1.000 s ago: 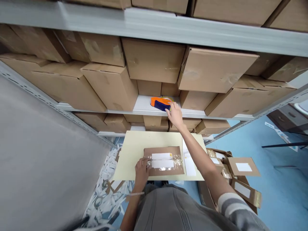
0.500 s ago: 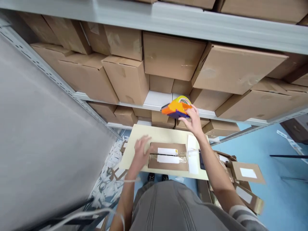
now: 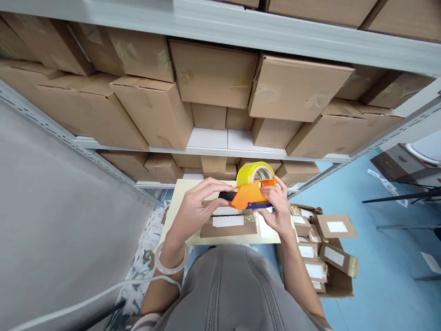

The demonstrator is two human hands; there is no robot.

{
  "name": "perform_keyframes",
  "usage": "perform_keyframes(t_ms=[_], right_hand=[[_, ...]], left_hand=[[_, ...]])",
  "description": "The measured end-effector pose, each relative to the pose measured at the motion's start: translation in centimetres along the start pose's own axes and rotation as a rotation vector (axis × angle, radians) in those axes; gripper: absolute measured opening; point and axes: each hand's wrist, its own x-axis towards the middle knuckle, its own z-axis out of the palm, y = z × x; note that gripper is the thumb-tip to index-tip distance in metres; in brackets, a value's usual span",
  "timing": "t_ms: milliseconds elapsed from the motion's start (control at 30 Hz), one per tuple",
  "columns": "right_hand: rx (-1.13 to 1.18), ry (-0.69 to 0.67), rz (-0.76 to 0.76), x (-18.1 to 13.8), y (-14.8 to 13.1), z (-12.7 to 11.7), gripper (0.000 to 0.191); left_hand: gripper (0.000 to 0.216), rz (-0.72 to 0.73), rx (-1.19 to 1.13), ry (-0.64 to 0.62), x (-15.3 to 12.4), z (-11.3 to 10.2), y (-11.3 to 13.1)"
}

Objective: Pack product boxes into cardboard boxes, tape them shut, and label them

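Note:
An orange tape dispenser (image 3: 248,195) with a yellow roll of tape (image 3: 245,174) hangs in the air above the table. My right hand (image 3: 278,207) grips its right end, the fingers wrapped round the orange body. At the other end, my left hand (image 3: 200,204) pinches the black part (image 3: 226,196) between thumb and fingers. Below the dispenser, a flat cardboard box (image 3: 229,230) lies on the cream table (image 3: 172,209). White labels (image 3: 228,221) show on its top, with a dark seam between them. The hands and the dispenser cover part of the box.
Shelves in front hold many cardboard boxes (image 3: 215,73). On the floor to the right stands a large carton (image 3: 339,285) heaped with labelled small boxes. Paper scraps (image 3: 132,294) lie at the left by the wall. A white cable (image 3: 89,301) runs to my left wrist.
My right hand has brought the tape dispenser down and nearer from the shelf edge. My left hand has risen from beside the box and taken hold of the dispenser's black end.

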Motion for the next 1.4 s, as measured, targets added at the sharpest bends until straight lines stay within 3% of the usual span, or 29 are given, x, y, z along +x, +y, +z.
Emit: perform_keyframes(t_ms=[133,233,400,500,633,700,767,867,1033,1233,1400], right_hand=[[0.061,-0.060,0.020,0.3,0.2,-0.2,0.029],[0.153,-0.181,0.054,0.9,0.4,0.6,0.035],[0.257,-0.425,0.286,2.0,0.6,4.6,0.042],[0.285,-0.592,0.399,2.4,0.9,6.7,0.052],[0.372,-0.821,0.568,2.4,2.1,6.2,0.058],[0.388,-0.887,0.660,2.1,3.0,5.2,0.057],[0.395,-0.945,0.732,1.6,3.7,4.6,0.057],[0.365,-1.003,0.767,0.8,4.5,5.0,0.060],[0.115,-1.025,0.654,-0.6,5.8,7.2,0.065],[-0.140,-1.044,0.617,-2.4,6.3,9.3,0.061],[-0.183,-1.081,0.608,-3.4,6.3,10.7,0.053]], left_hand=[[0.021,-0.134,-0.165,-0.008,0.3,-0.4,-0.9],[0.025,-0.352,-0.255,0.002,0.0,-0.6,-2.5],[0.036,-0.671,-0.388,0.329,-2.3,1.2,-8.1],[0.036,-0.833,-0.491,0.431,-5.5,1.7,-11.7],[0.031,-0.979,-0.447,0.778,-11.5,-0.7,-14.9],[0.032,-1.023,-0.464,0.843,-14.3,-1.5,-15.8],[0.035,-1.058,-0.499,0.840,-16.5,-1.2,-16.6],[0.040,-1.139,-0.497,0.850,-18.0,1.4,-17.9],[0.037,-1.211,-0.400,0.841,-18.4,5.9,-20.5],[0.029,-1.289,-0.385,0.830,-18.5,9.2,-23.1],[0.029,-1.310,-0.378,0.760,-19.0,11.6,-24.0]])
